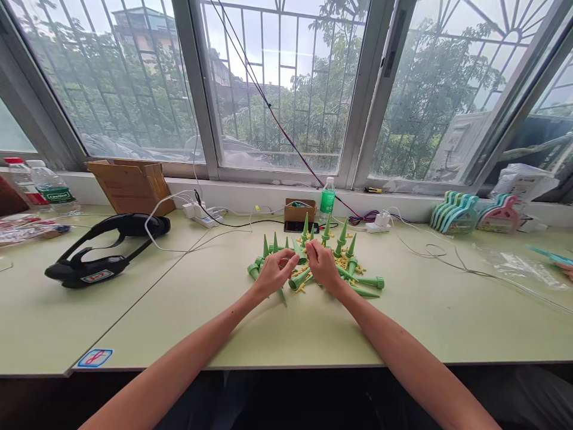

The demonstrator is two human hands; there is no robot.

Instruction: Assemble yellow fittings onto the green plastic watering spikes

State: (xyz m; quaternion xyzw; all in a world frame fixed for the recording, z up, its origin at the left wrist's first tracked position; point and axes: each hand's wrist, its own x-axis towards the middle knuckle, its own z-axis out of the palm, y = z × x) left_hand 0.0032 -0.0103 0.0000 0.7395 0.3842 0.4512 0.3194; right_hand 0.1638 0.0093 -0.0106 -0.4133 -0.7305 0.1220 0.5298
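A green plastic cone-shaped spike (298, 249) is between my hands, its pointed end up and tilted left. My left hand (276, 270) has its fingers curled, with thumb and fingertips at the spike's side. My right hand (323, 267) is closed beside the spike's wider end; whatever its fingers pinch is hidden. Around and behind both hands are several more green spikes (341, 237), some upright and some lying down. Small yellow T-shaped pieces (342, 263) are heaped among them.
Behind the heap stand a small brown box (299, 211) and a green-labelled bottle (327, 197). A black strapped headset (102, 254) and white cables lie left. Coloured hangers (454, 213) stand right. Another person's hand (566, 269) shows at the right edge.
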